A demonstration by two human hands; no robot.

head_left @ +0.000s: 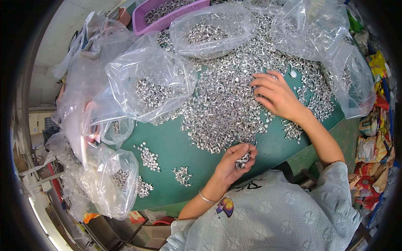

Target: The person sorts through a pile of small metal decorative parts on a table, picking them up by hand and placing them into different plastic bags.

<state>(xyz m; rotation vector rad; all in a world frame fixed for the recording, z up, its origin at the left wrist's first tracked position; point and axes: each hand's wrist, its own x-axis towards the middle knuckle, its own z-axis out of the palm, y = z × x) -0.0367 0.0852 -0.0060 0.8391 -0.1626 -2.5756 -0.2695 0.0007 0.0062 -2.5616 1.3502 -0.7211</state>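
Observation:
A broad pile of small silvery metal pieces [226, 100], many of them curved or ring-like, covers the middle of the green table [165, 136]. At the pile's near edge, my left hand [231, 163] is closed around several of these silvery pieces [243, 160]. My right hand [274, 94] rests over the right part of the pile, its fingers apart and slightly bent, touching or just above the pieces. Nothing shows in its grasp, though the area under the palm is hidden.
Clear plastic bags with similar pieces, including one bag [153, 79] at the left, ring the pile. A pink basket [146, 16] of pieces stands at the far side. Small heaps [183, 176] lie near left. Colourful packages [370, 146] line the right side.

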